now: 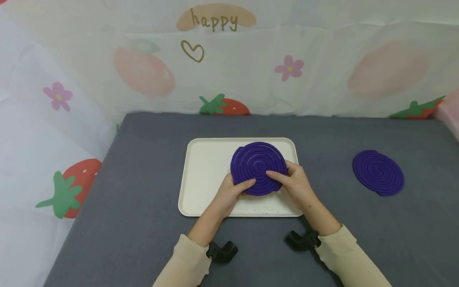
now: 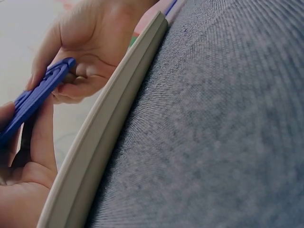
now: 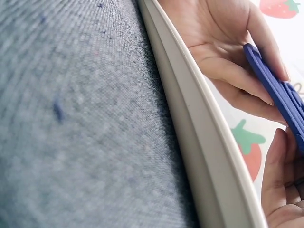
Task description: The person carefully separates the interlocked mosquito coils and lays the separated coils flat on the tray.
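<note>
Disc pinched by left hand and right hand.
Fingers below thumbs, mostly hidden overhead, are shown by wrist views.

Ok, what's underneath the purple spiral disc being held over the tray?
Fingers of the left hand and right hand are under the held disc, with the white tray below. The disc covers part of the tray, so anything on that patch cannot be seen.

Head view: lighting even and diffuse; faint glare on the purple spiral mat; shadow beside the right sleeve. Wrist views: backdrop washed out, foreground desk blurred.
</note>
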`<state>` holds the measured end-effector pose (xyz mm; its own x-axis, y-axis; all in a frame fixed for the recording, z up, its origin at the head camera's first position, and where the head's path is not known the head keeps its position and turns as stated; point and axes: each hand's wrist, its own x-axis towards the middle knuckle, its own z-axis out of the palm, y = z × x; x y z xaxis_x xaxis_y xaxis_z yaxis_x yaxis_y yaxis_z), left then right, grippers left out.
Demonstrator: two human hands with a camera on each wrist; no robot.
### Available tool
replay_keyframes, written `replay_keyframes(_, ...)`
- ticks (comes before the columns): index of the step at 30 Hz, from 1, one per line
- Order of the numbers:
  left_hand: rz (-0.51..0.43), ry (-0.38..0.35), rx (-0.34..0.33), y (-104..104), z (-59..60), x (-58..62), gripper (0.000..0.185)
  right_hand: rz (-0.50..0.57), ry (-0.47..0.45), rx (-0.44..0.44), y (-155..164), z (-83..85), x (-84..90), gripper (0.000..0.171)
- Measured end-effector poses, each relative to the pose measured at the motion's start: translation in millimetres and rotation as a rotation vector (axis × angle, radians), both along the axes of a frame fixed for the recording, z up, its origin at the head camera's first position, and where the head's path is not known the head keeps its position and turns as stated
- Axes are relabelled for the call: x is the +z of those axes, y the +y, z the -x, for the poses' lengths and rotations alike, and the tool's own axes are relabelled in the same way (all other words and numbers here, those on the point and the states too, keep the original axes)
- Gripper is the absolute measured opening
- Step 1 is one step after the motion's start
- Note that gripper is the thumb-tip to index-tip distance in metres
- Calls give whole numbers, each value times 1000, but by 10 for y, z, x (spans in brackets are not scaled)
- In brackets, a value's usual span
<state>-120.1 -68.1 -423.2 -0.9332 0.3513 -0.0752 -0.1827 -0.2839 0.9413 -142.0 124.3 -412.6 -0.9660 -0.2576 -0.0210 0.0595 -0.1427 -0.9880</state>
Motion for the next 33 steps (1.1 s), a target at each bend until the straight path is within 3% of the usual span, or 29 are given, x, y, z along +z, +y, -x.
replay_keyframes(13,-46,-44,-2,-24,-3,-11,53,50,-21,10,-17,-13,-3,22)
replay_keyframes(33,-82,-69,-5,-15,15,-9,51,59,-30,27,-1,5,-2,22)
